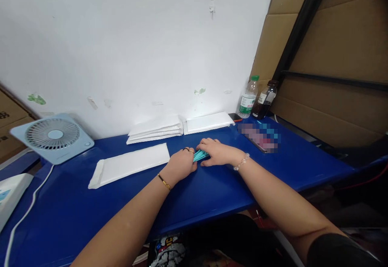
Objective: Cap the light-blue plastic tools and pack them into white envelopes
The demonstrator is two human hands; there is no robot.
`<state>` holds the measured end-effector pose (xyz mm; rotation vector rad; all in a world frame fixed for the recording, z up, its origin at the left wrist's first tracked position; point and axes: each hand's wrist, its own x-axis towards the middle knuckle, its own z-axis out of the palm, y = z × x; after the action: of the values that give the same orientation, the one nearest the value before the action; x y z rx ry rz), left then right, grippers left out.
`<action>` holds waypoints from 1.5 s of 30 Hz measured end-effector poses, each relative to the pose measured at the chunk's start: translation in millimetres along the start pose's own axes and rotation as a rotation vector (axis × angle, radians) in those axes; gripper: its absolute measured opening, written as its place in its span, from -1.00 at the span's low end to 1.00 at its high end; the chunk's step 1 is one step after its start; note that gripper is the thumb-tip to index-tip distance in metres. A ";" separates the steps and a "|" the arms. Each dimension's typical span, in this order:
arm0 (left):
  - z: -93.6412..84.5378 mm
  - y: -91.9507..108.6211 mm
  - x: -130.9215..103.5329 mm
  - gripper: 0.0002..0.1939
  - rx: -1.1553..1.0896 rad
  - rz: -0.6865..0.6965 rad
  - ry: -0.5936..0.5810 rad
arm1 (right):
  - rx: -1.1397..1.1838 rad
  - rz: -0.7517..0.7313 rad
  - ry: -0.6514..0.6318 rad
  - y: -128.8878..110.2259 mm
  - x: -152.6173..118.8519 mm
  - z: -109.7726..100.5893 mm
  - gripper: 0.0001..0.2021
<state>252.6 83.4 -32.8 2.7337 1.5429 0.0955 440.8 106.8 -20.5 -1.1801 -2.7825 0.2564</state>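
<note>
A small bundle of thin turquoise sticks (200,155) is held between my two hands above the blue table (212,194). My left hand (182,164), with rings and a gold and black bracelet, is closed round the bundle's left end. On the right end are the curled fingers of my right hand (214,152), which wears a beaded bracelet. A long white padded packet (133,164) lies flat just left of my left hand. Behind my hands, near the wall, are a stack of white packets (156,129) and a second white pile (209,122).
A light blue fan (54,135) with a white cable stands at the left. At the back right are a green-capped bottle (247,99), a dark bottle (266,101) and an orange-edged phone (235,117). A partly blurred device (257,137) lies right of my hands.
</note>
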 end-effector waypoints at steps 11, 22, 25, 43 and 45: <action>-11.1 -16.1 -5.2 -0.77 -0.120 0.075 -0.022 | -0.259 -0.002 0.017 -19.7 11.9 11.8 -0.77; -54.4 -180.9 -57.3 -0.20 -0.168 -0.539 -0.317 | 0.175 0.002 0.034 13.5 0.8 -8.0 -0.93; -47.4 -170.2 -65.2 -0.15 -0.251 -0.626 -0.308 | 0.216 0.007 0.069 14.2 0.0 -8.8 -0.95; -18.7 -16.6 9.0 0.25 -0.162 0.334 -0.174 | 0.208 0.144 0.278 49.3 -17.9 -24.2 -0.82; -9.7 -16.1 20.2 0.17 -0.157 0.273 -0.145 | 0.204 0.147 0.278 54.2 -21.0 -26.5 -0.80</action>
<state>248.8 108.8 -22.5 2.7385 1.0737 0.0166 497.7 131.7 -5.9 -1.2628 -2.3745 0.3500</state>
